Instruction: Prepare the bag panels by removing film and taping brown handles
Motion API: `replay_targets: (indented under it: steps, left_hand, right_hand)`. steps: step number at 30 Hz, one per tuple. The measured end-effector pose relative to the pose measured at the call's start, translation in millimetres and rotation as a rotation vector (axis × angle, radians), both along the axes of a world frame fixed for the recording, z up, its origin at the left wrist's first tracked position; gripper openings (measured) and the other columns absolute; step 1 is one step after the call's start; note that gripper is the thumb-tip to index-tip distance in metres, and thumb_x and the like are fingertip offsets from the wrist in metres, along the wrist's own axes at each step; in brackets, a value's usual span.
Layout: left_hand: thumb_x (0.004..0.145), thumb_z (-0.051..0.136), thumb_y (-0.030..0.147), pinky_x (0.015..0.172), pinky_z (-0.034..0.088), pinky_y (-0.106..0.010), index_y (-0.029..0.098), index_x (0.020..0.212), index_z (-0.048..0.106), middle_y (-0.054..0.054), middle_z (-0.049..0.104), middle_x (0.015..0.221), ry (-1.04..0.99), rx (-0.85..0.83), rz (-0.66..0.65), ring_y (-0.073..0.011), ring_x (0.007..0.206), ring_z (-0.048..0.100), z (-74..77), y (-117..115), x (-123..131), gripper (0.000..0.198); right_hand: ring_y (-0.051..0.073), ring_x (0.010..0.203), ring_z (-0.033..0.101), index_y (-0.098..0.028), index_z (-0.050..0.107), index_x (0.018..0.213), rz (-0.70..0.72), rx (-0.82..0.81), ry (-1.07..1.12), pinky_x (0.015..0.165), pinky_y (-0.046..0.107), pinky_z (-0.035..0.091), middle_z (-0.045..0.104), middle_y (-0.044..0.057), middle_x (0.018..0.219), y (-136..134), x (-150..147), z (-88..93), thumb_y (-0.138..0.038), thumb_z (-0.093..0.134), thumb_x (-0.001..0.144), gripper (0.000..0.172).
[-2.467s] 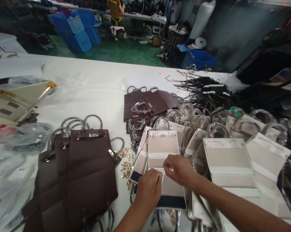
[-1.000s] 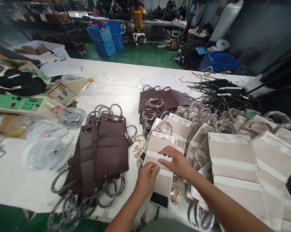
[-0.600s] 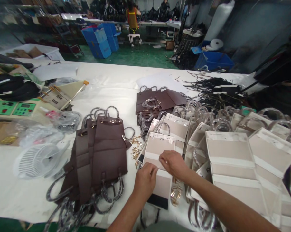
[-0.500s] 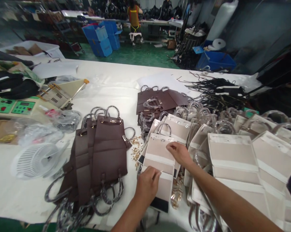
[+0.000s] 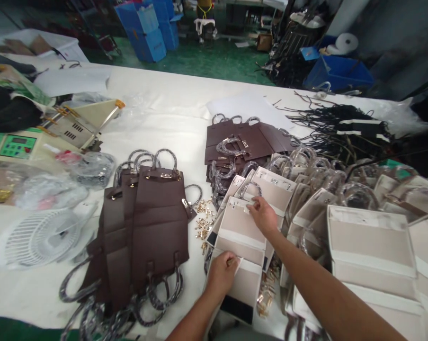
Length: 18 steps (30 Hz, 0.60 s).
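A beige bag panel [image 5: 244, 222], inner side up, lies in front of me with a plastic-wrapped handle [image 5: 250, 185] at its far end. My right hand [image 5: 263, 215] is closed in a pinch at the panel's far edge, beside small metal fittings there; whatever its fingertips hold is hidden. Lower down, my left hand [image 5: 222, 272] rests over the panel's left side, thumb and fingers pressed together. A small whitish bit shows at its fingertips, too small to name. Gold metal fittings [image 5: 204, 222] lie loose left of the panel, and more gold pieces [image 5: 265, 296] to its right.
Dark brown bag panels [image 5: 160, 213] with wrapped handles are stacked on the left, and others [image 5: 249, 137] farther back. Beige panels [image 5: 372, 241] pile up on the right. A white plastic basket [image 5: 40, 237], a machine with a green control panel [image 5: 18, 146] and black cords [image 5: 327, 128] also occupy the table.
My view has tipped downward. My right hand has shifted toward the panel's far edge, its fingertips now at the metal fittings. My left hand stays over the panel's left side, still pinched.
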<state>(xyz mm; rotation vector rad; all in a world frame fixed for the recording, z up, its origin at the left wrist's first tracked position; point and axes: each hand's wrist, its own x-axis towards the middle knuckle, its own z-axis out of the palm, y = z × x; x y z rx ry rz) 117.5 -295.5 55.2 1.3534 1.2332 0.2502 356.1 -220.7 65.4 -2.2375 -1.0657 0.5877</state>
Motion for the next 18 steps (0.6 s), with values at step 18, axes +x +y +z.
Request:
replay_targets:
  steps: [18]
  left_hand:
    - [0.093,0.065,0.041,0.089,0.055,-0.041,0.023,0.111,0.068,-0.010,0.069,0.118,-0.208,0.016,0.191,-0.0226,0.102,0.064,90.3,-39.4,-58.6,0.025]
  right_hand:
    - [0.025,0.109,0.065,-0.026,0.068,0.120,0.317,0.053,0.233,0.091,0.043,0.058,0.068,0.009,0.123,-61.9,-111.8,120.6,-0.049,0.064,0.097,0.033]
